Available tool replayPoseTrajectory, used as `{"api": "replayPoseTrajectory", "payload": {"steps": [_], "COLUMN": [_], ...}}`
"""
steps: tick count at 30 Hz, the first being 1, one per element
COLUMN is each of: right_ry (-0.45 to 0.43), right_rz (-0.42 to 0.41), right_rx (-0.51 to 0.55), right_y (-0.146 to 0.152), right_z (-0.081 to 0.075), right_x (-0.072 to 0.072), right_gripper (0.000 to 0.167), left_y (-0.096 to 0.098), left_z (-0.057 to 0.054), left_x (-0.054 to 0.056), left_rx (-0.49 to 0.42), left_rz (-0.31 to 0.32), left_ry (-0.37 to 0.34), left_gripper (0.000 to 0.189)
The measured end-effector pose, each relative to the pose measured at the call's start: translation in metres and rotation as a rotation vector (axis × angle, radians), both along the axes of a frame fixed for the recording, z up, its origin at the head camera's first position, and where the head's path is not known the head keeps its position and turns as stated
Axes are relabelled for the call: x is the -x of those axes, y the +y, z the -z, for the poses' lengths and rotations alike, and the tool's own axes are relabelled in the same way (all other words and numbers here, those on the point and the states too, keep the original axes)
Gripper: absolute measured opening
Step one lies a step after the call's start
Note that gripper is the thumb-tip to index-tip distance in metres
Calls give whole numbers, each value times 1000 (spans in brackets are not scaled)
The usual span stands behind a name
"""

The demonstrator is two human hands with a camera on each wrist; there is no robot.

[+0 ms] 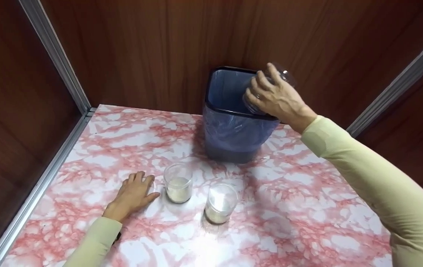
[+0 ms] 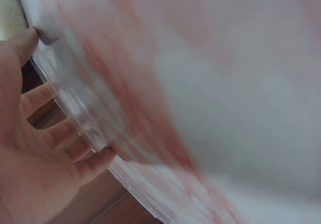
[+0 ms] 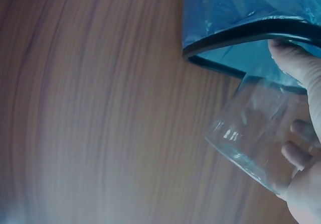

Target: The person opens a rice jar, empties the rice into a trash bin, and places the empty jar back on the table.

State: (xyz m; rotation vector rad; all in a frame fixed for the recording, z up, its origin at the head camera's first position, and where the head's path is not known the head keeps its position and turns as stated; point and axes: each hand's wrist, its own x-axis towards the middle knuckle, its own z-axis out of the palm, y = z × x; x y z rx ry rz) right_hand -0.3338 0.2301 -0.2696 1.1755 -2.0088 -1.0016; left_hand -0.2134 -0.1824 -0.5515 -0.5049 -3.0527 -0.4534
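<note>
My right hand (image 1: 276,94) grips a clear cup (image 3: 261,128), tilted with its mouth over the lined bin (image 1: 233,133). The cup's base points up and away from the bin, and its see-through walls show no contents in the right wrist view. Lower left, my left hand (image 1: 131,196) rests palm down on the table with fingers spread. Its fingertips touch a clear, shallow plastic piece (image 2: 80,96), whose kind I cannot tell. Beside the left thumb stands a clear cup (image 1: 178,185) partly filled with pale material; a second such cup (image 1: 220,204) stands to its right.
The bin has a black rim (image 1: 241,113) and a bluish plastic liner, and stands at the back against a brown wood-grain wall (image 1: 141,55). Red-and-white marbled table covering (image 1: 130,141) lies underneath. Metal rails (image 1: 57,52) run up the corners of the enclosure.
</note>
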Motion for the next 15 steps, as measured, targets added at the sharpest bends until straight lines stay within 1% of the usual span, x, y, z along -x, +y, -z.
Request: {"api": "replayPoseTrajectory", "payload": {"steps": [3, 5, 7, 9, 11, 12, 15], "right_ry": [1, -20, -42, -62, -69, -63, -44], "right_rz": [8, 25, 54, 84, 104, 110, 113], "right_rx": [90, 169, 246, 318, 386, 416, 513], "right_y": [6, 10, 16, 24, 32, 36, 49], "right_z": [-3, -5, -7, -9, -11, -11, -7], "right_x": [-3, -5, -8, -11, -15, -17, -22], "right_gripper": [44, 43, 52, 69, 85, 89, 90], "left_y": [-1, -3, -4, -5, -6, -6, -6], "left_z": [-1, -2, -4, -4, -6, -6, -10], "left_x": [-1, -3, -4, -5, -6, -6, -6], "left_rx": [-14, -28, -51, -79, -116, -129, -171], "left_rz": [-2, 1, 5, 6, 2, -2, -21], "left_ry": [-6, -12, -14, 1, 38, 69, 193], "left_gripper": [60, 59, 59, 57, 54, 52, 44]}}
